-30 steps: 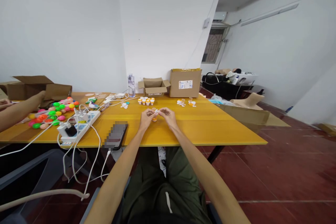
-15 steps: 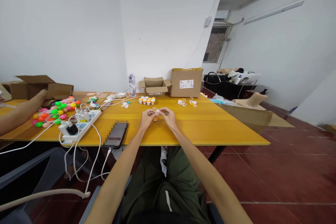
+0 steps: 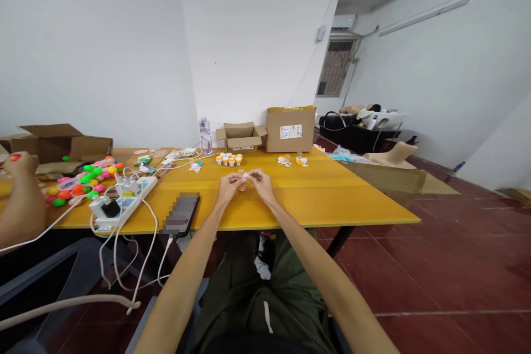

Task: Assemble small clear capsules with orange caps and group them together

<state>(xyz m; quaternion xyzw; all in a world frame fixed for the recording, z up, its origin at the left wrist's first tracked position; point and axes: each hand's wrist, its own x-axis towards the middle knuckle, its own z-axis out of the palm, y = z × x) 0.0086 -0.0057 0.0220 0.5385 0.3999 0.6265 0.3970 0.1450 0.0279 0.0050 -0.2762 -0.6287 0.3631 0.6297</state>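
My left hand (image 3: pixel 228 186) and my right hand (image 3: pixel 260 183) meet over the table, fingertips pinching a small white piece (image 3: pixel 245 175) between them. Its exact kind is too small to make out. Just below the fingertips stands a small clear container with orange in it (image 3: pixel 242 188), partly covered by my fingers. Behind my hands, several little containers with white and orange tops (image 3: pixel 229 160) stand in a cluster. Right of them lie loose white and orange parts (image 3: pixel 284 161) and another small group of such parts (image 3: pixel 302 161).
An opened cardboard box (image 3: pixel 241 137) and a taped carton (image 3: pixel 290 130) stand at the back, near a water bottle (image 3: pixel 206 136). Leftward are a phone (image 3: pixel 182 214), a cabled power strip (image 3: pixel 126 206), colourful balls (image 3: pixel 85 180) and another person's hand (image 3: pixel 22 168) holding an orange ball.
My hands stay together on the white piece, shifting only slightly with the view. The other person's hand has moved from the left box toward the left edge with an orange ball.
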